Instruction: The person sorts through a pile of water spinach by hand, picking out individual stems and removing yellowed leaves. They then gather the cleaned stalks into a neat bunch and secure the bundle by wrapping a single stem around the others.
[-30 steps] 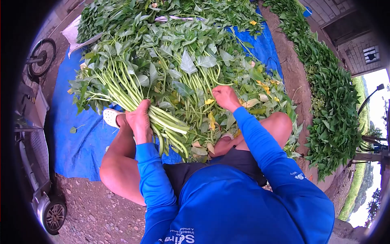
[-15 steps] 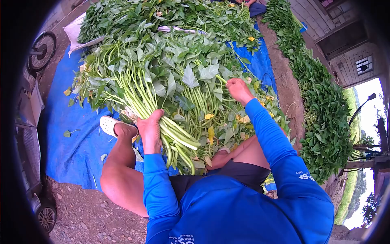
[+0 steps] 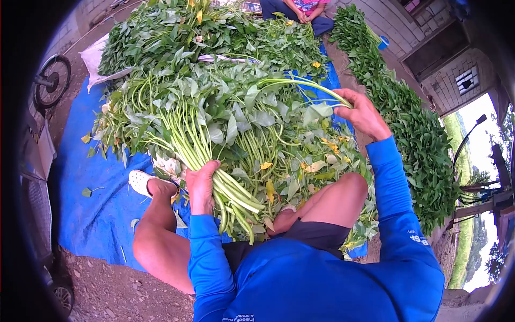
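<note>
My left hand [image 3: 201,185] is closed around a thick bundle of leafy green stems [image 3: 185,134], the cut ends pointing down to the right over my lap. Off to the right, my right hand [image 3: 363,114] pinches the end of a long green stem [image 3: 316,86], which arches leftward into the leaves. Beneath and beyond both hands lies a large heap of leafy greens [image 3: 263,129], with some yellow leaves mixed in at its right side.
A blue tarp [image 3: 96,214] lies under the greens. Beyond are a second leafy pile [image 3: 161,37] and a seated person [image 3: 308,13]. A long row of greens [image 3: 397,118] runs along the right. At the left stand a wheel [image 3: 52,81] and a vehicle.
My right hand has moved right, toward the outer edge of the heap, drawing out a long stem. My left hand keeps its hold on the bundle. More of the seated person shows.
</note>
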Tool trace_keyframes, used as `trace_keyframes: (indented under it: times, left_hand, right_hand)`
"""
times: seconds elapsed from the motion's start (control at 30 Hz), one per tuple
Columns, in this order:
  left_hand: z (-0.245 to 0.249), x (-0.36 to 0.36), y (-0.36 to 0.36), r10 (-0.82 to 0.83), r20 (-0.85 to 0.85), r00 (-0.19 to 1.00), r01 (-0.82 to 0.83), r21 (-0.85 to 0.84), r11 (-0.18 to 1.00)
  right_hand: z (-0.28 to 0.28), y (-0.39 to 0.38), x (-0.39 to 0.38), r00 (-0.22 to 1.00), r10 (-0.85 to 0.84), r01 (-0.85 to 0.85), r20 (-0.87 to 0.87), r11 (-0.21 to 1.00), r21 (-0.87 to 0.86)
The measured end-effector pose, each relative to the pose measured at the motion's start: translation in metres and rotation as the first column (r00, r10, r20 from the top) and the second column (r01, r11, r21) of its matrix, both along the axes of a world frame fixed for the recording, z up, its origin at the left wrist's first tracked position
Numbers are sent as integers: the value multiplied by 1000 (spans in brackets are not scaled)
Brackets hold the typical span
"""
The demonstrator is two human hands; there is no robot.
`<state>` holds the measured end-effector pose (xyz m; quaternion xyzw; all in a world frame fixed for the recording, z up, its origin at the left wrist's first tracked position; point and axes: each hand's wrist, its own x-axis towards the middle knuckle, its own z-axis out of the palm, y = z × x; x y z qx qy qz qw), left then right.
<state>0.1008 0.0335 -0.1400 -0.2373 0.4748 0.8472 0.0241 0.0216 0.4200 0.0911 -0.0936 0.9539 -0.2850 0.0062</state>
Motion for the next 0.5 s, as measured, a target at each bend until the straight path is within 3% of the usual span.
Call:
trace_keyframes:
  times: [0.1,0.2,0.37,0.47,0.5]
  left_hand:
    - [8,-3,1,-11,-7,1000,11,13,1000]
    - [4,-2,4,-34,14,999,34,-4,999]
    - [5,-2,13,-77,0,997,77,-14,997]
    - [4,-1,27,-44,-19,999,44,1,999]
    - [-5,-3,26,-106,-36,994,105,-29,994]
  right_hand:
    - [4,1,5,971,-238,223,-3,915,-336]
    - [-4,9,9,931,-363,347,43,840,-417]
    - [-42,-8,22,957,-290,213,15,668,-713]
    - [-76,-37,29,946,-296,100,-133,656,-748]
    - [-86,-51,34,932,-326,94,-160,641,-762]
